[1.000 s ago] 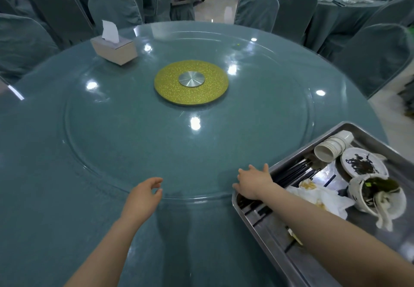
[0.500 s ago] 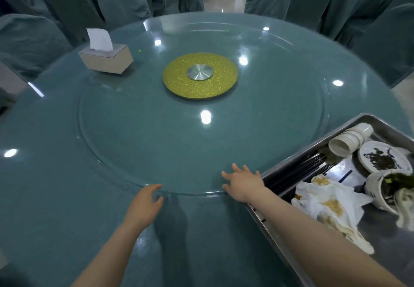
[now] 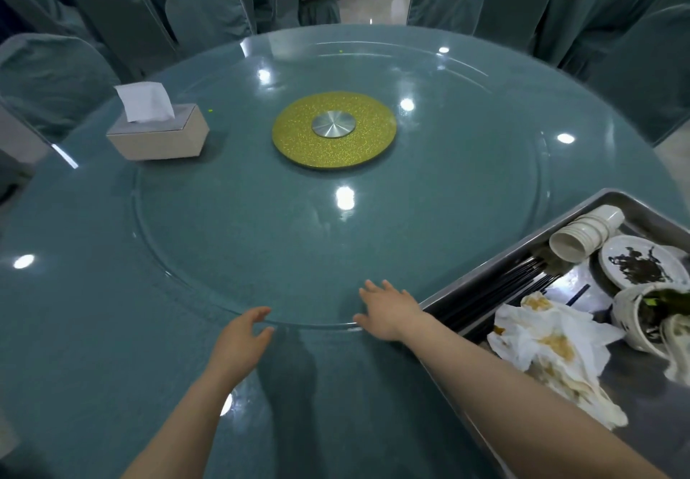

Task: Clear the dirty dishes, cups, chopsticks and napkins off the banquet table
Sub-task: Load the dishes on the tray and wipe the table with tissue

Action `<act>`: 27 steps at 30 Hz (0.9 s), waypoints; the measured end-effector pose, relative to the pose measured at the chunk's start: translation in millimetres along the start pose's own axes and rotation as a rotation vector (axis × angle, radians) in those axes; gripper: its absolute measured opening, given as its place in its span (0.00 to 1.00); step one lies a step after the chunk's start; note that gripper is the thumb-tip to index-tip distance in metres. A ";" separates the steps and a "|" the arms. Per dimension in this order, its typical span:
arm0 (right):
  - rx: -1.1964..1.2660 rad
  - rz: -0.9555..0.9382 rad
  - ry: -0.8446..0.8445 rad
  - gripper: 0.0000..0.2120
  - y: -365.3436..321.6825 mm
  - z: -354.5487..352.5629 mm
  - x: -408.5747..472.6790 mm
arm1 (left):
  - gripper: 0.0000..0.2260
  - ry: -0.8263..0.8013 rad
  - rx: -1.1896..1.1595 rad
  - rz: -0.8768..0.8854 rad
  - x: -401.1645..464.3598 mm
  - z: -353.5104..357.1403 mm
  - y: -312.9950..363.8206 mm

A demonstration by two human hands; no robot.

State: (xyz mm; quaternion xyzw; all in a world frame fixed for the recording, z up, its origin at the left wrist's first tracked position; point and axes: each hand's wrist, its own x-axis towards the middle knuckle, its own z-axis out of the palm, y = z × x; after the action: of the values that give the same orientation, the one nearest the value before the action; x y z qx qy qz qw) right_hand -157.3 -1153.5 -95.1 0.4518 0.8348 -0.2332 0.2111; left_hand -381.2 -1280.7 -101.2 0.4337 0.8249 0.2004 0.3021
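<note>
No text, label, brand, number or sign can be read anywhere here.

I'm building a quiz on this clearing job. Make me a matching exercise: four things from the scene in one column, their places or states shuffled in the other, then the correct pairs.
Things
1. tissue box
2. stacked cups
3. chopsticks
4. right hand

Places or states
A. lying on their side in the tray, far corner
B. open, at the rim of the glass turntable
C. on the table's left side, a tissue sticking up
D. black bundle along the tray's near-left wall

Pairs: 1-C, 2-A, 3-D, 4-B
</note>
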 end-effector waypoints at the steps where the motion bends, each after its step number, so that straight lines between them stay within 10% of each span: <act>1: -0.008 0.026 0.006 0.28 8.8 -3.1 -1.8 | 0.17 0.011 -0.006 -0.003 1.1 -2.3 -0.7; 27: 0.325 -0.029 0.361 0.21 -26.9 -26.7 19.4 | 0.20 0.196 -0.141 -0.048 11.7 -57.3 -13.5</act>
State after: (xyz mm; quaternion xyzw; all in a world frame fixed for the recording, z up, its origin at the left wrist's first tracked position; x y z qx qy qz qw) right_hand -193.8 -1138.3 -79.3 0.5021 0.8170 -0.2827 -0.0204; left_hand -432.9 -1282.1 -70.8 0.3701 0.8445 0.2918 0.2545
